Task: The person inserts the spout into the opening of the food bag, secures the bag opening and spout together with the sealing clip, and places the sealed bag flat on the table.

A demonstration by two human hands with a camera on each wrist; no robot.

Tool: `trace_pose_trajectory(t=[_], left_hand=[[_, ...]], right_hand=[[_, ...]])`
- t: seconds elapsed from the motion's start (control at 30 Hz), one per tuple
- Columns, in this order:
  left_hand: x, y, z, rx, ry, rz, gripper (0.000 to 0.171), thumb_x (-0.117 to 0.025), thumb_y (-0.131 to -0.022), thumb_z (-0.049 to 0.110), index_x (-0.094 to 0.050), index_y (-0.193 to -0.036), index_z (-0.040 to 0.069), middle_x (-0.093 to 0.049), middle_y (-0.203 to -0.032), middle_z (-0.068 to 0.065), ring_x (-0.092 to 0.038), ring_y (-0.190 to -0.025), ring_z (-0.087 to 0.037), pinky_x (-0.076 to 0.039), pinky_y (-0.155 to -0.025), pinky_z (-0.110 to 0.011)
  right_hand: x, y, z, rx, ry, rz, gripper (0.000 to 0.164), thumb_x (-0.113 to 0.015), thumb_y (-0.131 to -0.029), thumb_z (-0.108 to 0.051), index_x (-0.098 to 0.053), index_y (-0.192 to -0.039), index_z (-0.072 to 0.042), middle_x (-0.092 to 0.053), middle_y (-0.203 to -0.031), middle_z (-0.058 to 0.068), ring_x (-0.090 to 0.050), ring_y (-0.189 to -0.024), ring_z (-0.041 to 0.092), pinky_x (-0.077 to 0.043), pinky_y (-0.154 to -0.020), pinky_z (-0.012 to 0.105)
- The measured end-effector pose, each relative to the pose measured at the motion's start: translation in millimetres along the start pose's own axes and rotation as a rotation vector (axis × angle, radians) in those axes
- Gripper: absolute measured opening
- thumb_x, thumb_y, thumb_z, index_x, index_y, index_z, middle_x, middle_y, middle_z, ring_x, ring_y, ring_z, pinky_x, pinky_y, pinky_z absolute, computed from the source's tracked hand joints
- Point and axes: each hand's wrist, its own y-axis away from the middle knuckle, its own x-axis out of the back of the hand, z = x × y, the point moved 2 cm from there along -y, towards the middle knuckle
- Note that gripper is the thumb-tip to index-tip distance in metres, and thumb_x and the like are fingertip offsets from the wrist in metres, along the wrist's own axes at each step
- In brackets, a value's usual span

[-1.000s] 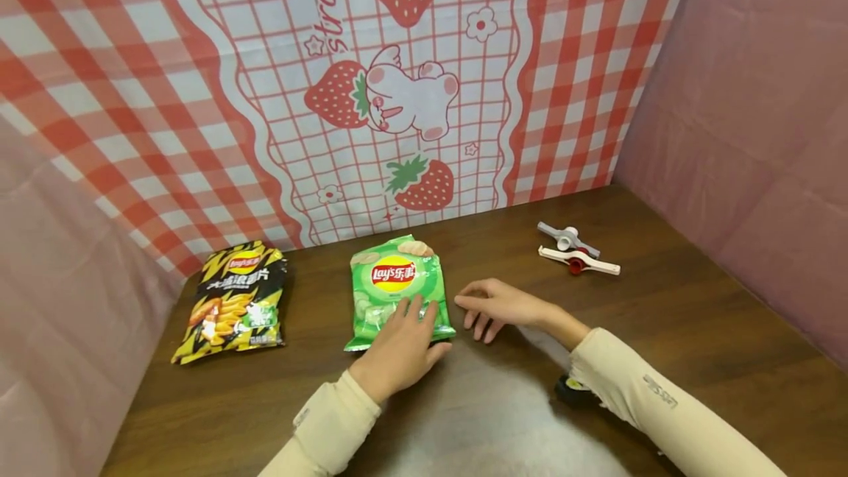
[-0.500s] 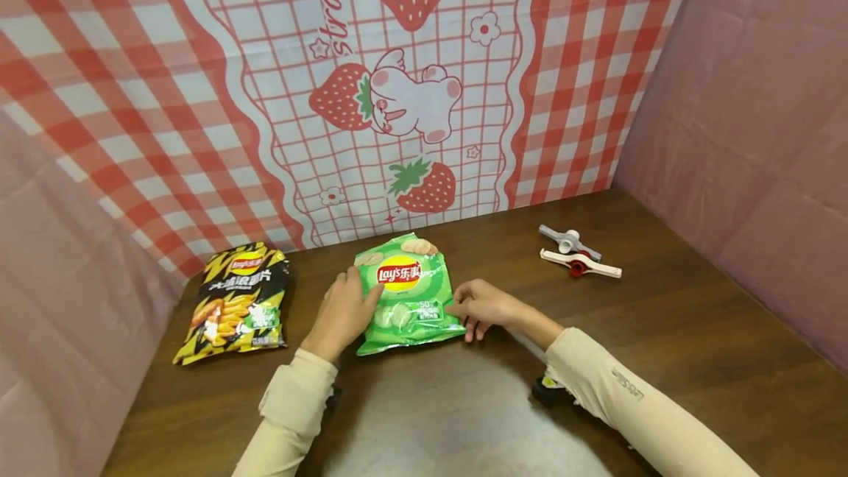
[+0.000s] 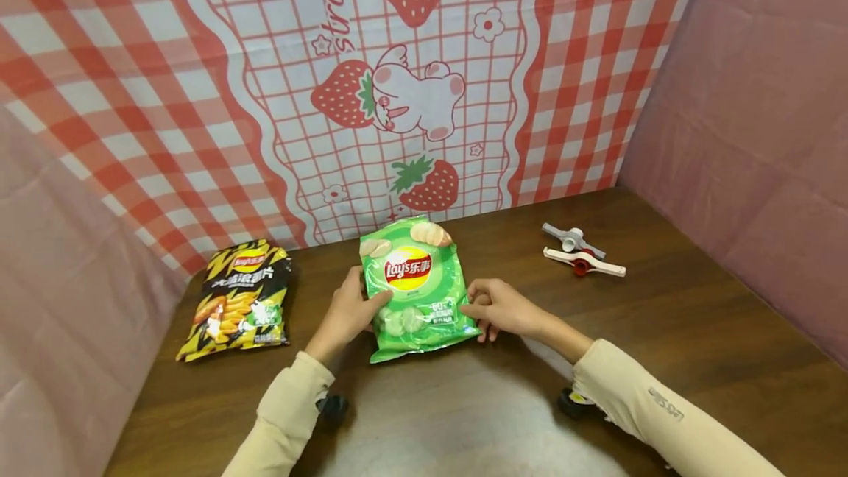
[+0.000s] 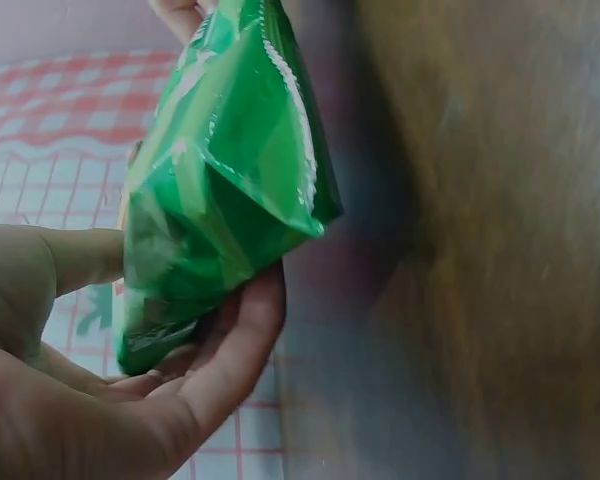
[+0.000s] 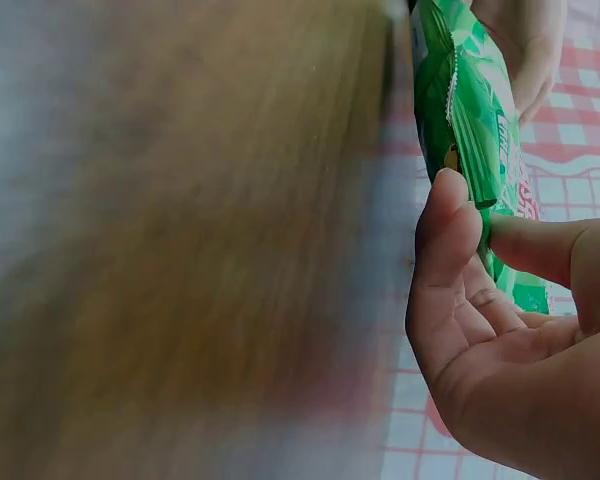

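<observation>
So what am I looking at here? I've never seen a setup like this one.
There is no machine: a person's bare left hand and right hand do the work. The widest picture comes from a camera worn on the head, looking forward and down. The two close pictures come from cameras on the left and right wrists, each watching its own hand, so the scene looks turned sideways there. On the brown table lie a black-and-yellow chip bag at the left, and a white-and-red clip and a grey clip at the right. Between the hands is a green chip bag, held at both sides; each grip has the thumb on one face and fingers on the other.
</observation>
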Motion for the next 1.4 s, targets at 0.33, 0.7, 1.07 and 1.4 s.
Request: trace_pose_trajectory(t=[0.33,0.7,1.07,1.4], left_hand=[[-20.8,26.8,15.6,-0.098,0.056,-0.039,0.052,-0.07,-0.093,0.013,-0.041,-0.135,0.002,-0.068,-0.107,-0.025,-0.069,-0.068,-0.022,-0.056,-0.051,-0.039],[-36.5,73.4,25.1,-0.06,0.239,-0.178,0.049,-0.064,-0.098,0.015,-0.034,-0.134,0.002,-0.067,-0.103,-0.024,-0.071,-0.069,-0.024,-0.057,-0.051,-0.044],[-45.8,93.0,22.6,-0.026,0.201,-0.267,0.049,-0.062,-0.099,0.017,-0.032,-0.133,0.0,-0.067,-0.102,-0.022,-0.069,-0.065,-0.022,-0.055,-0.045,-0.041],[-35.4,87.9,31.2,-0.135,-0.288,-0.147,0.042,-0.062,-0.099,0.031,-0.049,-0.122,-0.002,-0.05,-0.056,0.001,-0.05,-0.038,-0.01,-0.044,-0.038,-0.028]], right_hand=[[10,47,-7,0.039,0.046,-0.022,0.023,-0.065,-0.097,-0.016,-0.053,-0.098,0.004,-0.061,-0.059,0.01,-0.064,-0.05,0.028,-0.053,-0.045,0.04],[9,94,-11,0.044,0.033,-0.122,0.025,-0.064,-0.098,-0.02,-0.054,-0.1,0.003,-0.064,-0.061,0.007,-0.062,-0.049,0.026,-0.052,-0.044,0.039],[3,117,-4,0.013,0.073,-0.211,0.027,-0.061,-0.1,-0.028,-0.059,-0.103,0.0,-0.068,-0.065,0.006,-0.061,-0.045,0.02,-0.049,-0.039,0.032],[18,113,-9,0.024,0.242,-0.166,0.028,-0.061,-0.1,-0.03,-0.069,-0.11,-0.005,-0.064,-0.059,0.0,-0.056,-0.041,0.011,-0.049,-0.043,0.029]])
